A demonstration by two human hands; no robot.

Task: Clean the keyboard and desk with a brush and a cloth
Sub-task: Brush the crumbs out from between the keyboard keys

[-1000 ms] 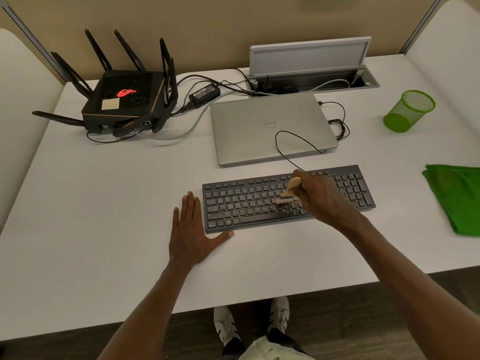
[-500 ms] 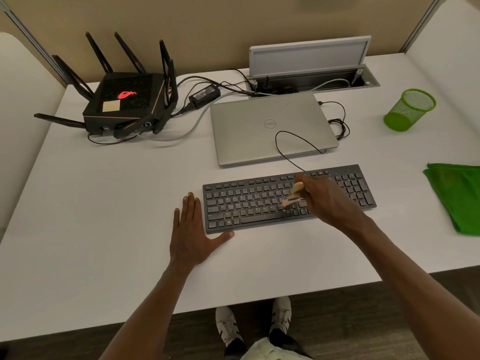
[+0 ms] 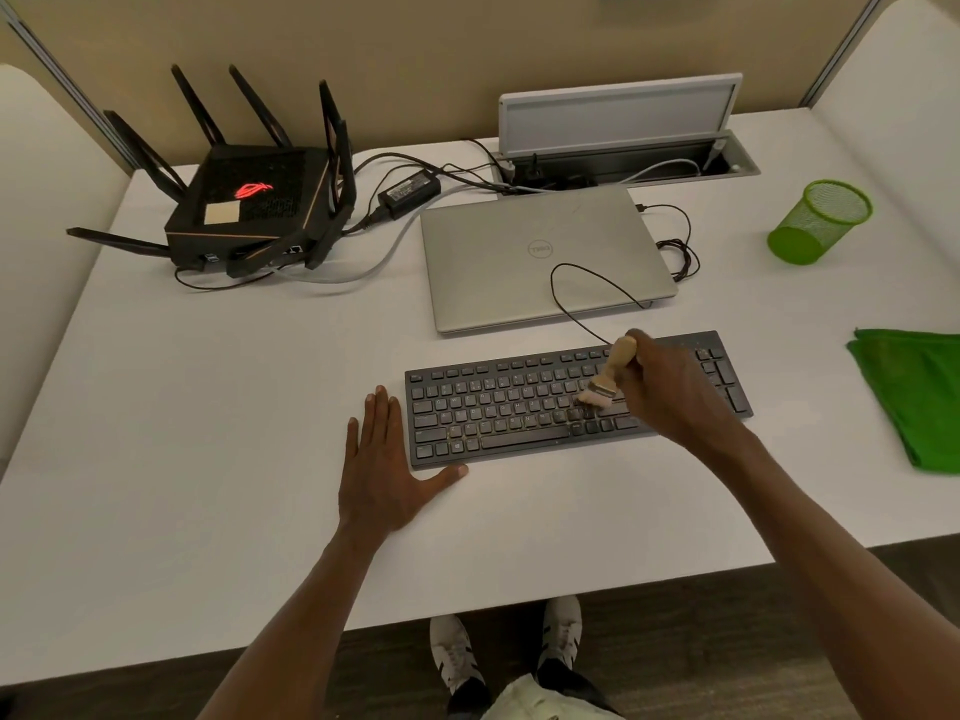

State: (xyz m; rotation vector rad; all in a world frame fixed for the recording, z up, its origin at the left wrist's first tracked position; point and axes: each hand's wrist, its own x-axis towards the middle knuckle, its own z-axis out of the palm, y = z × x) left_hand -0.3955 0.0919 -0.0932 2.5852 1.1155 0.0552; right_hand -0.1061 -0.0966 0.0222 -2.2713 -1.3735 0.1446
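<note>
Two hands are seen over a white desk (image 3: 208,459) in the head view. The right hand (image 3: 670,392) is curled round the wooden handle of a small brush (image 3: 610,374), whose pale bristles are pressed onto the keys right of the middle of the black keyboard (image 3: 519,407). The brush is tilted, handle up and away from the person. The left hand (image 3: 387,470) is laid flat on the desk with fingers straight and together; its thumb is spread along the keyboard's near left corner and touches it, and nothing is held by it.

A closed silver laptop (image 3: 519,262) is placed just behind the keyboard, and a thin black cable (image 3: 587,275) is looped across its lid. A folded green cloth (image 3: 914,397) is left untouched at the right edge of the desk, well apart from the keyboard. A green mesh cup (image 3: 821,223) is set behind the cloth. A black router (image 3: 249,205) with raised antennas is seen at the far left, with a power brick (image 3: 410,192) beside it. An open cable tray (image 3: 623,166) is sunk into the desk behind the laptop.
</note>
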